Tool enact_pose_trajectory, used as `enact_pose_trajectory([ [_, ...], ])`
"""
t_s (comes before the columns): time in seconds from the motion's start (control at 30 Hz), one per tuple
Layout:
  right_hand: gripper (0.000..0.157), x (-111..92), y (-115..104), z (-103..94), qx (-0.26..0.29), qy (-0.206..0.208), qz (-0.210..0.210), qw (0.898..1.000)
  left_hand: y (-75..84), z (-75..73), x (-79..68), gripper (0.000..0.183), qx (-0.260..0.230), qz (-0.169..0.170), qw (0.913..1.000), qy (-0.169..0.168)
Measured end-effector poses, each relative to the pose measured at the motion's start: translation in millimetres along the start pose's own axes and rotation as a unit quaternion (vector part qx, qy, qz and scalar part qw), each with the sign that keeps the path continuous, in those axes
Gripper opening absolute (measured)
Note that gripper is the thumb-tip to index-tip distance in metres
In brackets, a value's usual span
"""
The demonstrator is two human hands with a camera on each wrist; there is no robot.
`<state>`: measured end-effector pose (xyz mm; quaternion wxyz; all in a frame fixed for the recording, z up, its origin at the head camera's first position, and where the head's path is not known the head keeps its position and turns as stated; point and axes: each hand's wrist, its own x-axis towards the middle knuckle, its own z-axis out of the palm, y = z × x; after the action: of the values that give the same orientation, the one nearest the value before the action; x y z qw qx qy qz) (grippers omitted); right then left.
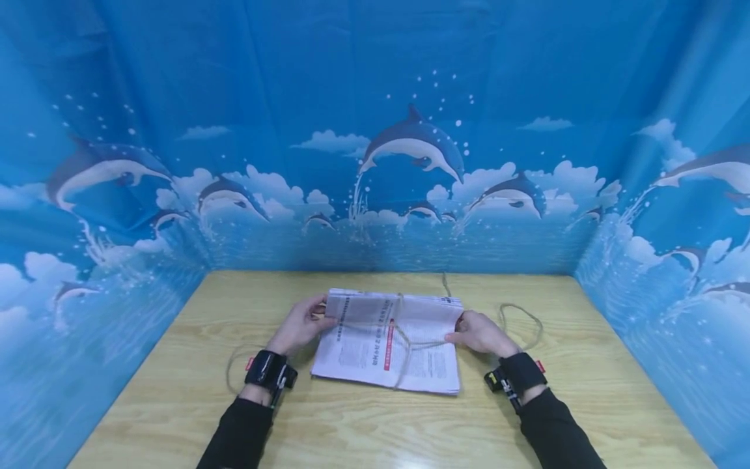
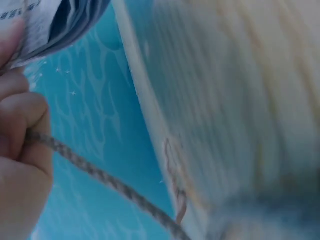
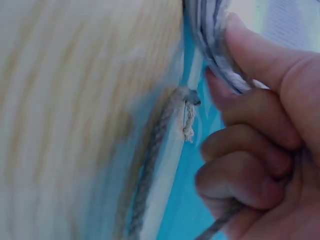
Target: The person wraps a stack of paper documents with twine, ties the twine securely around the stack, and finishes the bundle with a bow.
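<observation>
A stack of folded newspapers is in the middle of the head view, its near edge close over the table. Thin grey-brown rope runs across and down its printed top, meeting near the centre. At the left edge, my left hand grips the stack with the thumb on top. Its curled fingers also hold a length of rope, seen in the left wrist view. My right hand pinches the right edge, thumb on top. Rope emerges from its curled lower fingers in the right wrist view.
The wooden table spreads around the stack. A loose loop of rope lies right of the right hand, and another curve of rope is beside the left wrist. A blue dolphin-print curtain encloses the back and sides.
</observation>
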<state>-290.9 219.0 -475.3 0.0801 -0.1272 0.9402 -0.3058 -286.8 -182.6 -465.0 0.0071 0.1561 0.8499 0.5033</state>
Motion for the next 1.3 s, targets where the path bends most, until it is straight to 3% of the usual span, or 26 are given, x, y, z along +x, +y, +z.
enact_pose_trajectory([
  [0.1,0.039,0,-3,-2.1,-0.032,0.058,-0.026,0.997,0.0,-1.5,0.2,0.042,0.048,0.030,0.9980,0.027],
  [0.2,0.039,-1,-9,-6.8,-0.063,0.141,-0.058,0.986,5.6,-2.8,-1.9,0.036,0.099,0.068,0.9902,0.071],
  [0.3,0.038,-1,-14,-11.6,-0.083,0.228,-0.115,0.963,9.6,-4.1,-3.3,0.027,0.152,0.118,0.9729,0.129],
  [0.43,0.029,-2,-17,-15.3,-0.102,0.326,-0.188,0.921,13.5,-7.2,-4.9,0.028,0.179,0.187,0.9499,0.176],
  [0.53,0.032,-3,-18,-15.0,-0.104,0.360,-0.237,0.896,13.0,-10.8,-7.9,0.035,0.183,0.233,0.9388,0.175],
  [0.63,0.037,-6,-17,-12.9,-0.109,0.345,-0.277,0.890,9.5,-12.9,-12.8,0.037,0.211,0.261,0.9293,0.154],
  [0.73,0.037,-9,-13,-10.6,-0.116,0.304,-0.284,0.902,7.4,-12.3,-18.7,0.040,0.261,0.260,0.9229,0.111],
  [0.8,0.036,-11,-11,-9.5,-0.113,0.265,-0.266,0.920,6.9,-10.4,-23.2,0.043,0.292,0.237,0.9237,0.071],
  [0.93,0.031,-14,-7,-6.5,-0.107,0.174,-0.191,0.960,5.9,-5.5,-31.0,0.049,0.324,0.149,0.9340,-0.007],
  [1.03,0.029,-16,-4,-5.1,-0.100,0.091,-0.135,0.982,5.2,-1.9,-32.5,0.042,0.326,0.085,0.9399,-0.057],
  [1.17,0.038,-16,0,-3.9,-0.082,0.000,-0.087,0.993,3.6,-1.4,-32.4,0.032,0.321,0.033,0.9413,-0.098],
  [1.3,0.036,-15,5,-2.7,-0.064,-0.022,-0.067,0.995,2.4,-4.1,-32.6,0.027,0.303,-0.003,0.9473,-0.104],
])
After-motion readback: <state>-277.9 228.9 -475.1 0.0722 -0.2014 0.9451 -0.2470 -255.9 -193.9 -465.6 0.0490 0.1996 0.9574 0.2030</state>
